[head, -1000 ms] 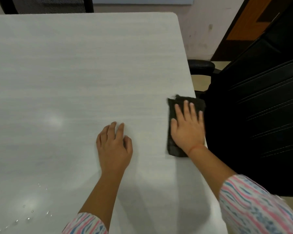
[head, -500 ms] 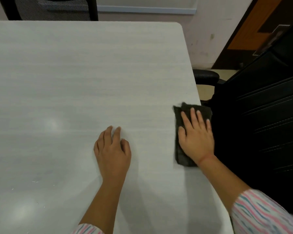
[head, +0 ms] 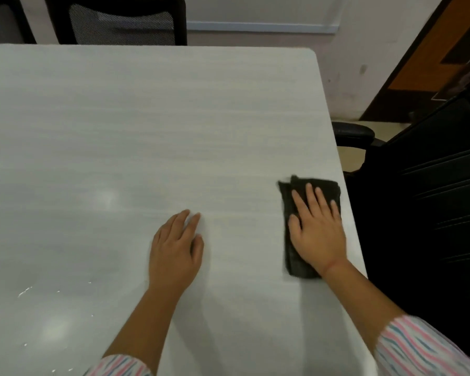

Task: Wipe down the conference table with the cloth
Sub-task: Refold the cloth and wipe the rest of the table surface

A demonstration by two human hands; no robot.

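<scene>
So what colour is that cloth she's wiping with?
The cloth is dark, nearly black, seen in the head view under the right hand.

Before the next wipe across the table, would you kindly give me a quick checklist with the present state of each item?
1. Right hand flat on cloth: ok.
2. Cloth lying fully on table, near its right edge: ok.
3. Left hand resting on table, apart from cloth: ok.
4. Path to the left free of objects: ok.
5. Droplets at near left not yet wiped: not ok.
6. Cloth damp enough: cannot tell.
</scene>
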